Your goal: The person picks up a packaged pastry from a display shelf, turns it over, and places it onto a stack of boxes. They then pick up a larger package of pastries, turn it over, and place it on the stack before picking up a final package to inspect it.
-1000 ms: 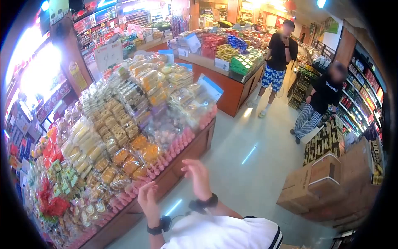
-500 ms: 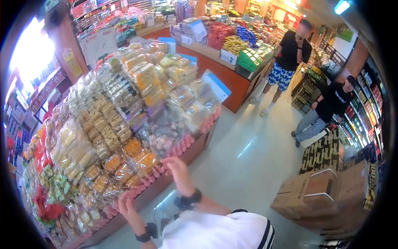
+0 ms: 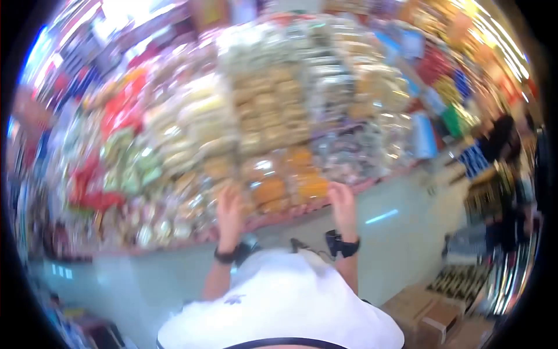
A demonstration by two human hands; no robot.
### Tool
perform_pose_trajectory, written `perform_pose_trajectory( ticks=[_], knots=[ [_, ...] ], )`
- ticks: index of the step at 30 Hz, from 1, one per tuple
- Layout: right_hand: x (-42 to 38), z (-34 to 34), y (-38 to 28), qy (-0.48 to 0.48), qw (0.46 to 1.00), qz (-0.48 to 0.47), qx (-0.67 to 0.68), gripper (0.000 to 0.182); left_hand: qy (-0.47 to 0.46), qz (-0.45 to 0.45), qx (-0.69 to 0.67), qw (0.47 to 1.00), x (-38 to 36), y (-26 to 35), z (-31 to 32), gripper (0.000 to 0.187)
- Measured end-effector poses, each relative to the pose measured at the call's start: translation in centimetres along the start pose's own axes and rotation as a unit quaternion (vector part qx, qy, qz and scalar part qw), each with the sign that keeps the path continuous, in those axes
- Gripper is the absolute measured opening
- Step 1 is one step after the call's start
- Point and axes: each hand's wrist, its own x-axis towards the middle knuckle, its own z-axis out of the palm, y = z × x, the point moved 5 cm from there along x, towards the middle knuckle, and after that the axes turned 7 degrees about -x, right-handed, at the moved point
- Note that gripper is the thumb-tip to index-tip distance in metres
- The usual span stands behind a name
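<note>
Blur smears my left hand [image 3: 230, 210] and my right hand [image 3: 343, 203], so I can't tell whether either one touches the packets [image 3: 270, 189]. Any print on those is too smeared for me to read. The bottom edge cuts off my shirt [image 3: 285, 302] and the boxes [image 3: 415, 308]. Over to my right, the person [image 3: 497, 139] in blue shorts [image 3: 475, 159] is too blurred to make out clearly

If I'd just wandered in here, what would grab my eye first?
Probably the great heap of wrapped packets filling the middle, with orange ones glowing at its near edge. Either side of those, the left hand and right hand reach out, fingers open. Bright red packets stand out toward the left.
</note>
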Motion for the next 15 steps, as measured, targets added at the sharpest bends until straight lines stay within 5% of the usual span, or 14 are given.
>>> perform_pose_trajectory(
  ticks=[2, 8, 12, 15],
  knots=[
    [0.7, 3.2, 2.2, -0.05, 0.997, 0.036, -0.051, 0.029, 0.033, 0.0, -0.116, 0.993, 2.1, 0.5, -1.3, 0.043],
    [-0.1, 14.1, 4.5, -0.275, 0.955, 0.022, -0.11, 0.039, -0.007, -0.026, -0.093, 0.995, 5.0, -5.2, -5.3, 0.041],
    [0.6, 17.5, 2.0, -0.343, 0.933, 0.061, -0.089, 0.04, -0.118, -0.117, -0.107, 0.98, 5.9, -6.1, -3.3, 0.038],
    [2.1, 18.9, 5.4, -0.323, 0.94, 0.089, -0.066, 0.039, -0.148, -0.08, -0.064, 0.984, 7.1, -8.7, -0.6, 0.04]
  ],
)
